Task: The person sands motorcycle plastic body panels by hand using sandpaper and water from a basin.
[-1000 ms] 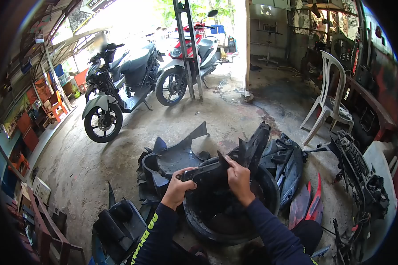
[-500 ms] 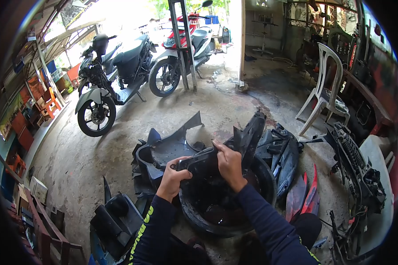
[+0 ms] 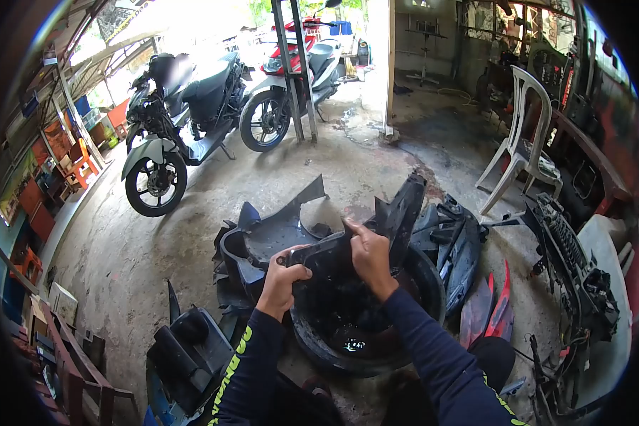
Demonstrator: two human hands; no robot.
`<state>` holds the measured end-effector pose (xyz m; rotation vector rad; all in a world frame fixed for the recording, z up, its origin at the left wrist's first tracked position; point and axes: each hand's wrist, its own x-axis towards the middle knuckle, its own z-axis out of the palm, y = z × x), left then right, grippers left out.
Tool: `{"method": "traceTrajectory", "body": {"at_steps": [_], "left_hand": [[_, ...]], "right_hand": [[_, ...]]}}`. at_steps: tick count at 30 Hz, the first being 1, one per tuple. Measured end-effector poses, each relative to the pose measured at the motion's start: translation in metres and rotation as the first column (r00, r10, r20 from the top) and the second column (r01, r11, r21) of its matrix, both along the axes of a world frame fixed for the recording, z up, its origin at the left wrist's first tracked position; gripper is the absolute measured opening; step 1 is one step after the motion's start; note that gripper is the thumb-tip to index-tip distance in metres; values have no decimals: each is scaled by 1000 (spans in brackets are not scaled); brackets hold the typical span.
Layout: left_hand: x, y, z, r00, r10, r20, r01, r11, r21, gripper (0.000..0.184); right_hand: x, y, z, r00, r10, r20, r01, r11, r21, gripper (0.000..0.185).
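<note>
Panel, dark plastic, held above the far-left part of a black basin on the floor. Left grip is closed round the panel's left end, thumb laid along the near side; presumably this anchors the part. Right grip is closed on the upper edge further right, one digit pointing up; cannot tell how hard it presses. Two holds, spaced apart, likely stop the panel twisting. Over the basin, any drips would probably fall inside; glints toward the near rim look like liquid.

Long dark piece rises past the far-right rim; cannot tell whether it joins the panel. Loose parts lie on the floor around the basin, seemingly for easy reach: moulded fairing off the left rim, dark shells and red strips off the right. Dark scooter stands toward the floor's far edge, perhaps parked out of the way.
</note>
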<state>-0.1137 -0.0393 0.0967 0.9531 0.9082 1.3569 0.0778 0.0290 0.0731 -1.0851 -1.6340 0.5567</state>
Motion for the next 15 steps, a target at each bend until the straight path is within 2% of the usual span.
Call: {"method": "traceTrajectory", "body": {"at_steps": [2, 3, 5, 8, 11, 12, 13, 15], "left_hand": [[0, 1, 3, 998, 18, 54, -18, 1000, -8, 47], [-2, 1, 1, 999, 20, 47, -20, 1000, -15, 47], [-4, 2, -4, 996, 28, 82, -26, 999, -22, 48], [-1, 1, -4, 998, 12, 65, -12, 1000, -1, 48], [-3, 2, -7, 998, 11, 64, -12, 1000, 8, 49], [-1, 2, -5, 999, 26, 35, -26, 1000, 11, 49], [1, 0, -4, 999, 40, 9, -40, 999, 6, 49], [6, -1, -2, 999, 32, 37, -32, 999, -2, 48]], "right_hand": [[0, -1, -13, 998, 46, -39, -44, 998, 41, 35], [9, -3, -39, 998, 5, -55, -1, 998, 66, 34], [11, -2, -44, 998, -24, -65, 30, 995, 99, 33], [-1, 1, 12, 999, 40, 14, -39, 998, -58, 36], [18, -1, -17, 1000, 19, 19, -19, 1000, 16, 37], [19, -6, -16, 998, 14, -63, -14, 1000, -2, 36], [17, -2, -14, 998, 24, -59, -23, 1000, 8, 36], [13, -2, 0, 998, -22, 55, 27, 994, -105, 37]]}}
